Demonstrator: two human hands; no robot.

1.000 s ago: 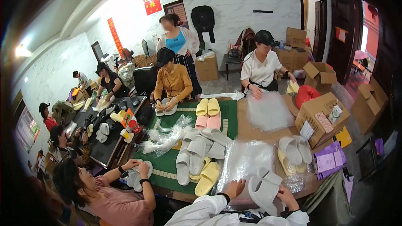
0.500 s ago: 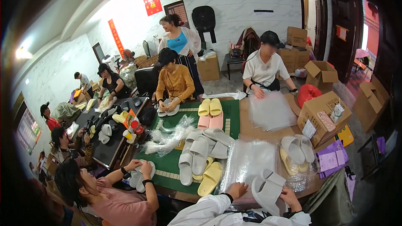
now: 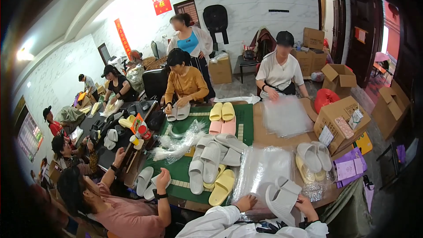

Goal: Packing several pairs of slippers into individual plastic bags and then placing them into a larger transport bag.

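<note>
My right hand grips a pair of light grey slippers at the side, near the front edge of the table. The pair stands tilted, with ribbed soles and straps partly showing. My left hand is closed at the near edge of a stack of clear plastic bags, its curled fingers pinching at the film. To its left lies a yellow slipper next to a heap of grey slippers. Beyond my right hand sit a grey pair and a yellow pair on crinkled film.
Across the table a person in white handles clear sheets. Someone in mustard touches grey slippers; a person in pink sits at my left. A cardboard box and purple bags stand right.
My left hand has shifted slightly left, away from the grey slippers, which stay in my right hand. The person in pink has let go of a grey pair and raised both hands.
</note>
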